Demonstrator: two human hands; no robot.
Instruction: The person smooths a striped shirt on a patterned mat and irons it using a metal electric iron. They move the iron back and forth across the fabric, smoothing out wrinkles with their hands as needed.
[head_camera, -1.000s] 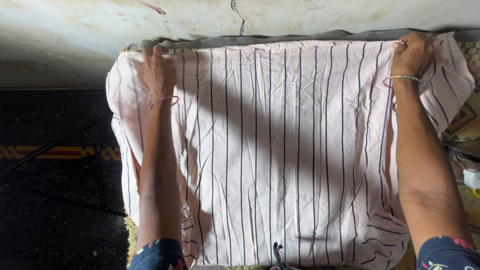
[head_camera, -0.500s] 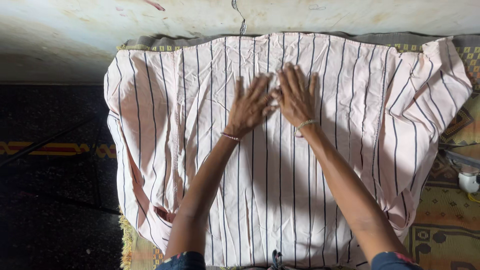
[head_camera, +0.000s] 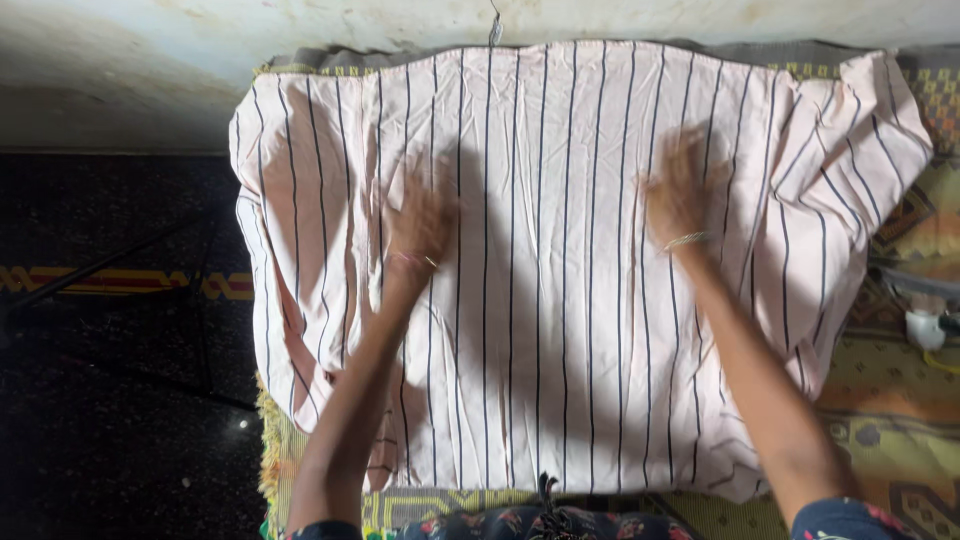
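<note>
While both palms are pressed down on it, the pink striped cloth (head_camera: 560, 270) is kept spread flat over a patterned mat (head_camera: 880, 400), with its far edge lined up right against the pale wall (head_camera: 300, 25). The left hand (head_camera: 420, 220) is laid on the left part of the cloth and the right hand (head_camera: 680, 190) on the right part, well apart from each other, each with a thin bangle at the wrist. Nothing is pinched or clutched by either one: the fingers look stretched out and flat, so no grip is closed on the fabric, though both hands are blurred and the fingertips can't be made out sharply. Palms flat like that make sense for pushing creases outward instead of bunching the material up, judging by the wrinkles seen running along the dark stripes.

On the left side the cloth is draped over the mat's fringed edge, above a dark speckled floor (head_camera: 110, 400) with a yellow and red band running across it. On the right, a loose flap of the cloth is folded over and left rumpled near the mat's corner. A small white object (head_camera: 925, 325) is seen at the right edge, too cut off to identify. Floral dark clothing is visible at the bottom edge.
</note>
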